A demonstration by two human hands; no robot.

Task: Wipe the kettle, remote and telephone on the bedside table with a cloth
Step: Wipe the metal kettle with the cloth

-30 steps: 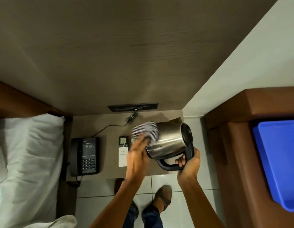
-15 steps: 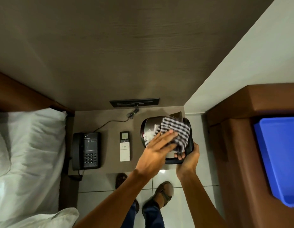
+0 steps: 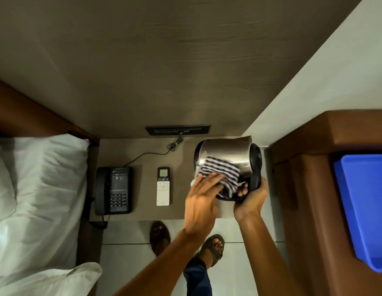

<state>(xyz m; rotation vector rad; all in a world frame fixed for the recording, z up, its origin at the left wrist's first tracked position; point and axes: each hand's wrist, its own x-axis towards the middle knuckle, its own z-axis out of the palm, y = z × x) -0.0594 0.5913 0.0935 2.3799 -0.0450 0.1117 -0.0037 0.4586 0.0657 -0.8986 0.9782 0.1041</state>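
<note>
Nearest, two sandalled feet [image 3: 213, 246] stand on a pale tiled floor [image 3: 126, 233]. Above them the left hand [image 3: 202, 199] lies with its fingers spread flat on a striped cloth [image 3: 220, 169], pressing it to the side of the kettle [image 3: 226, 154]. The right hand [image 3: 251, 198] is closed round the kettle's black handle and holds the steel kettle tipped on its side over the right end of the table [image 3: 143, 212]. On the grey-brown top, left of the kettle and apart from it, lies the white remote [image 3: 163, 186]; further left sits the black phone [image 3: 113, 190], its cord running back to a dark wall panel [image 3: 177, 129]. A bed [image 3: 38, 189] with white linen borders the table on the left. On the right stands a brown cabinet [image 3: 314, 189] with a blue bin [image 3: 365, 206]. Behind rises a wood-grain wall [image 3: 164, 60].
</note>
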